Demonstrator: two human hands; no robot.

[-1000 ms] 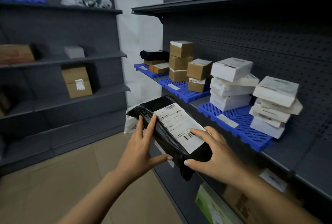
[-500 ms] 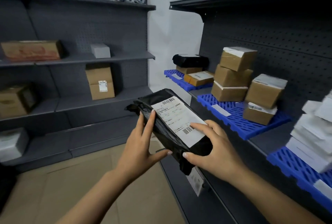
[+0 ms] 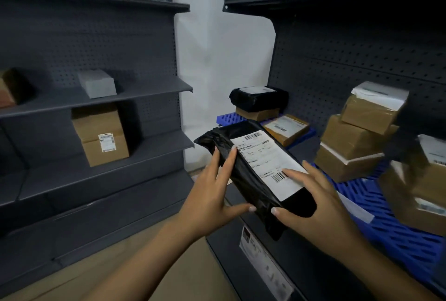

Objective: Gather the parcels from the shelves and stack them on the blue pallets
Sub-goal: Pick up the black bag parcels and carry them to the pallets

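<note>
Parcel: black bagged parcel point(image 3: 255, 175), label up, in the air in front of the far blue pallet point(image 3: 228, 117).
Left hand point(image 3: 212, 194): I hold its left side, fingers straight, thumb under.
Right hand point(image 3: 311, 199): I grip its near end, fingers on the label.
Advice: I think I should carry it level and lay it flat on the black parcel point(image 3: 259, 97) there.

The parcel point(image 3: 253, 177) has glossy black plastic wrap and a paper label point(image 3: 268, 163); the shelves point(image 3: 101, 97) are matt metal.
</note>
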